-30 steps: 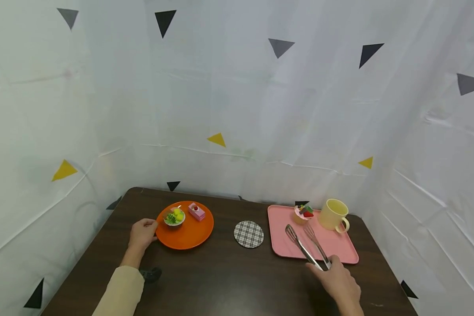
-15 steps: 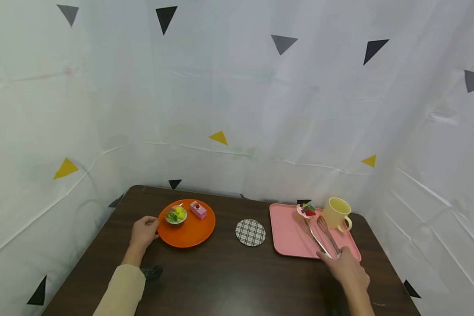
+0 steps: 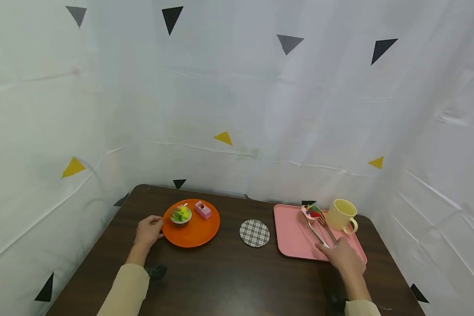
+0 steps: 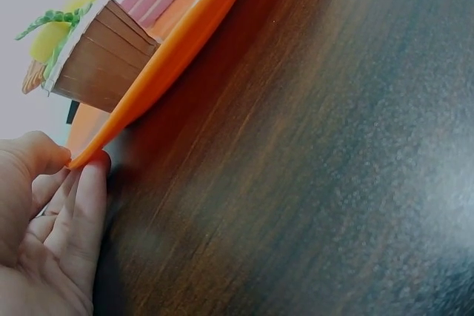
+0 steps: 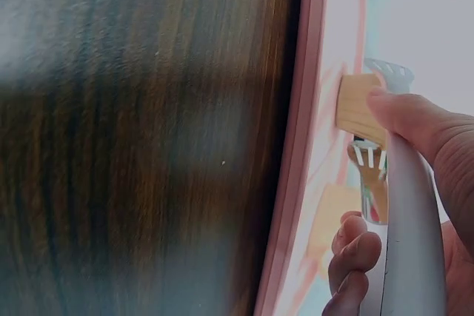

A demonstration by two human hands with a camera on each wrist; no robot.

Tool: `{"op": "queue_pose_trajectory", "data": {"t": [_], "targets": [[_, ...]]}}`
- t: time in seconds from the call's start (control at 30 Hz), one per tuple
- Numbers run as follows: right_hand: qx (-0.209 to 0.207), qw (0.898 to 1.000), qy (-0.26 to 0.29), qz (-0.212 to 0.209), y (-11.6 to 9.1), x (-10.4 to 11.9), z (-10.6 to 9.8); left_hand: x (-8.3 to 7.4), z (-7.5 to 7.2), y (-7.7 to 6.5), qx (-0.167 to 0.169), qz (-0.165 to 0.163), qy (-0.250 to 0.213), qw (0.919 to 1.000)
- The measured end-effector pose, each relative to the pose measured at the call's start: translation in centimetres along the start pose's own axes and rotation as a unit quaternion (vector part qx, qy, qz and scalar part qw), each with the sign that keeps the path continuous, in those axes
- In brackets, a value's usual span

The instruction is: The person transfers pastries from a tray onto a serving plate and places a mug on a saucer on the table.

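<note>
My left hand [image 3: 148, 233] pinches the rim of an orange plate [image 3: 199, 236] between thumb and fingers. On that plate sit a cupcake [image 4: 100, 57] with yellow and green topping and a pink cake slice [image 3: 203, 210] with a cherry. My right hand [image 3: 345, 256] grips metal tongs [image 3: 317, 235] by their handles [image 5: 411, 242]. The spread tong tips lie on either side of a second cupcake [image 3: 311, 212], topped with a strawberry, on the pink tray [image 3: 296, 243]. A yellow mug [image 3: 341, 215] stands to the right of this cupcake.
A round checked coaster [image 3: 254, 233] lies between plate and tray on the dark wooden table [image 3: 233, 281]. White cloth walls [image 3: 237, 101] with triangles stand close behind and beside the table.
My right hand has moved forward over the tray, bringing the tong tips from in front of the strawberry cupcake to either side of it. The left hand stays at the plate rim.
</note>
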State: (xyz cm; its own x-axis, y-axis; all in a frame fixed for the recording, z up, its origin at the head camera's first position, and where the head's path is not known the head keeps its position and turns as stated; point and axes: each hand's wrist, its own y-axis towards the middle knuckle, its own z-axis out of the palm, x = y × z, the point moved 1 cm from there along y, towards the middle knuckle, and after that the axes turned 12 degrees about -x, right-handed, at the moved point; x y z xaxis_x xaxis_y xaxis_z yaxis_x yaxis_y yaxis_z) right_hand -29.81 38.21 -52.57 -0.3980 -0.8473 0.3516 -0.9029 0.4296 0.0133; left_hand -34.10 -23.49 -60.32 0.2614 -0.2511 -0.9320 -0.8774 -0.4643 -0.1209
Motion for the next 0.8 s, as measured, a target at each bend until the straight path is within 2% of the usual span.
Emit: {"op": "queue_pose_trajectory", "data": {"t": [0.17, 0.4, 0.6, 0.8], "targets": [[-0.006, 1.000, 0.007, -0.015, 0.50, 0.21, 0.09, 0.08, 0.18, -0.02, -0.005, 0.001, 0.003, 1.0000], [-0.001, 1.000, 0.004, -0.008, 0.75, 0.11, 0.41, 0.23, 0.40, 0.13, -0.007, -0.003, 0.007, 0.9999], [-0.015, 1.000, 0.015, -0.011, 0.79, 0.19, 0.39, 0.25, 0.42, 0.53, -0.012, -0.005, 0.009, 0.9999], [-0.028, 0.999, 0.032, -0.014, 0.55, 0.28, 0.40, -0.13, 0.20, -0.05, -0.010, -0.005, 0.011, 0.9999]]}}
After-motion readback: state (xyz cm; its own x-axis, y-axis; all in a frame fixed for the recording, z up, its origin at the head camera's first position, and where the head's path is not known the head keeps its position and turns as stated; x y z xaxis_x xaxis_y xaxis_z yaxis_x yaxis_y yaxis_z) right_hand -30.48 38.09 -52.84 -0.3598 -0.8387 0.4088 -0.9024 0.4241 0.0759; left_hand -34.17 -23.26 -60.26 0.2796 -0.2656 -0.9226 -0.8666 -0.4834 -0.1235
